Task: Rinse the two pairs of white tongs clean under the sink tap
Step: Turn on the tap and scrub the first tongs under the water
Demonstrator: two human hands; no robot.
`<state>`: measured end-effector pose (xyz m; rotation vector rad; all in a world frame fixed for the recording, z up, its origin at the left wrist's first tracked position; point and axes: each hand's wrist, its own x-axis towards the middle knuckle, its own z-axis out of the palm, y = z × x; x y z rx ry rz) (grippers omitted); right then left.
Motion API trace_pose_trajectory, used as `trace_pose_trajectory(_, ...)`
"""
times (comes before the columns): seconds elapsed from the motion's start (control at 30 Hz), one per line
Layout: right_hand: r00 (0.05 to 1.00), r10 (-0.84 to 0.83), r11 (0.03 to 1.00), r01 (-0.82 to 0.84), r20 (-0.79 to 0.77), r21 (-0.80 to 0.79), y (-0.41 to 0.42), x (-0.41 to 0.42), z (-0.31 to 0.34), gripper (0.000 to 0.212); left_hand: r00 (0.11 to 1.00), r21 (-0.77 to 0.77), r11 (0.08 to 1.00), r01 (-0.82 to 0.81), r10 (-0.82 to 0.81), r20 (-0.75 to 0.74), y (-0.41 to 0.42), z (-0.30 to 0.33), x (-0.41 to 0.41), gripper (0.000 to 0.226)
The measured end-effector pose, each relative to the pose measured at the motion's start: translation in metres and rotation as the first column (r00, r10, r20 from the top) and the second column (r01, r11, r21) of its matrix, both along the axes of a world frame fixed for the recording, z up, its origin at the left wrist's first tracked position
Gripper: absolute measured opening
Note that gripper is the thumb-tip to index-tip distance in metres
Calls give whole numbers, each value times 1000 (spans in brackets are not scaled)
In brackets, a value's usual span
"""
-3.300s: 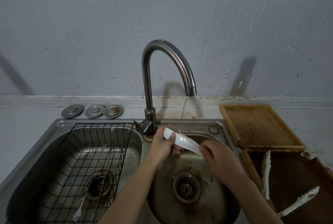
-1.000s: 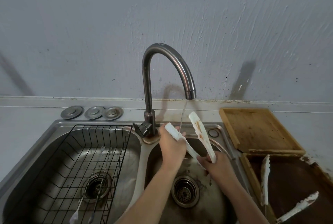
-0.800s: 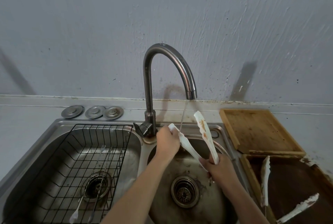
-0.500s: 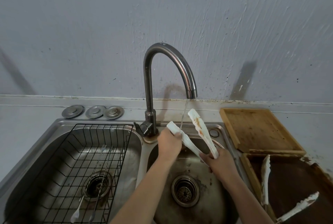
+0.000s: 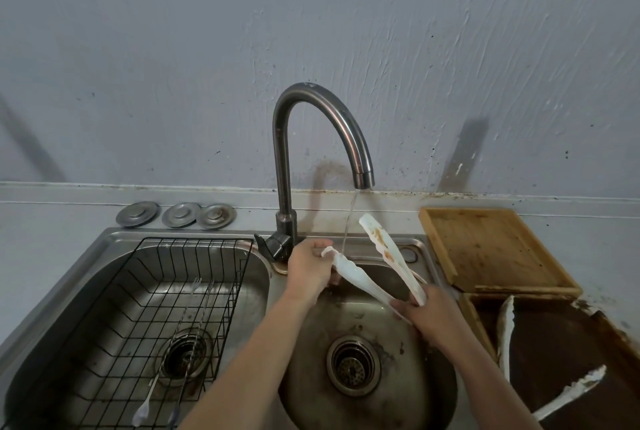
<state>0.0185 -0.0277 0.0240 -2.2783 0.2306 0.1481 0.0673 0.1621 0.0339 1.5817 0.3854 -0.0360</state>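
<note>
One pair of white tongs (image 5: 360,279) is held spread open over the right sink basin (image 5: 426,391). My right hand (image 5: 427,313) grips its hinge end. My left hand (image 5: 308,267) pinches the tip of the lower arm, where the thin stream from the tap (image 5: 362,173) lands. The upper arm points up and back, streaked with brown sauce. A second pair of white tongs (image 5: 505,332), also soiled, lies open in the dark tray (image 5: 568,336) at the right.
A black wire rack (image 5: 145,291) fills the left basin, with small forks and a spoon lying in it. Three metal drain covers (image 5: 176,214) sit behind it on the counter. A wooden tray (image 5: 491,249) stands right of the sink.
The tongs went from pressed together under the stream to spread open, the stained arm raised. In the last second my left hand slid slightly along the lower arm's tip.
</note>
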Motion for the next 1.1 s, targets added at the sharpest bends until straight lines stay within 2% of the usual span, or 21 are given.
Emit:
trace_pose_trajectory(0.1, 994, 105, 994, -105, -18, 4, -6, -2, 11, 29, 999, 88, 996, 25, -22, -43, 3, -9, -5, 17)
trace_pose_trajectory(0.17, 981, 183, 967, -167, -67, 191, -15, -7, 20, 21, 991, 79, 995, 58, -49, -121, 7, -10, -8, 16)
trace_pose_trajectory(0.23, 977, 193, 892, -134, -95, 432, -22, -9, 30, 30, 978, 120, 985, 124, -101, -183, 9, -11, -8, 23)
trace_pose_trajectory(0.27, 977, 188, 857, -114, -98, 502, -25, -9, 33, 32, 972, 176, 971, 163, -128, -196, 9, -13, -8, 29)
trace_pose_trajectory(0.37, 970, 217, 833, -123, -114, 539, -27, -5, 37, 28, 967, 326, 918, 226, -170, -192, 7, -18, -7, 37)
trace_pose_trajectory(0.47, 965, 222, 815, -108, -136, 570, -28, 0, 37, 38, 976, 297, 935, 193, -152, -153, 4, -24, -5, 38)
trace_pose_trajectory(0.57, 980, 179, 777, -83, -92, 624, -19, 2, 37, 34, 992, 248, 964, 100, -76, -105, 1, -29, -4, 43)
trace_pose_trajectory(0.63, 983, 180, 775, -127, -25, 619, -7, 4, 34, 30, 997, 149, 989, 20, -9, -77, -1, -29, -5, 39)
trace_pose_trajectory(0.7, 982, 186, 810, -160, 12, 564, 12, 8, 30, 25, 999, -65, 998, -21, 18, -44, -3, -26, -8, 23)
trace_pose_trajectory(0.8, 977, 198, 905, -214, 81, 368, 38, 16, 17, 19, 996, -378, 922, 84, -83, 17, -7, -23, -16, 21)
trace_pose_trajectory(0.87, 966, 224, 922, -252, 126, 293, 52, 19, 8, 20, 984, -454, 873, 177, -165, 66, -9, -22, -20, 28)
trace_pose_trajectory(0.93, 966, 223, 921, -252, 130, 296, 61, 21, -1, 21, 976, -492, 843, 217, -205, 78, -8, -25, -23, 31)
trace_pose_trajectory(1.03, 966, 215, 940, -244, 141, 237, 66, 21, -9, 22, 971, -544, 811, 213, -238, 24, -2, -33, -27, 24)
trace_pose_trajectory(1.1, 963, 228, 951, -251, 141, 181, 65, 19, -11, 26, 966, -622, 757, 200, -257, -2, 5, -36, -29, 21)
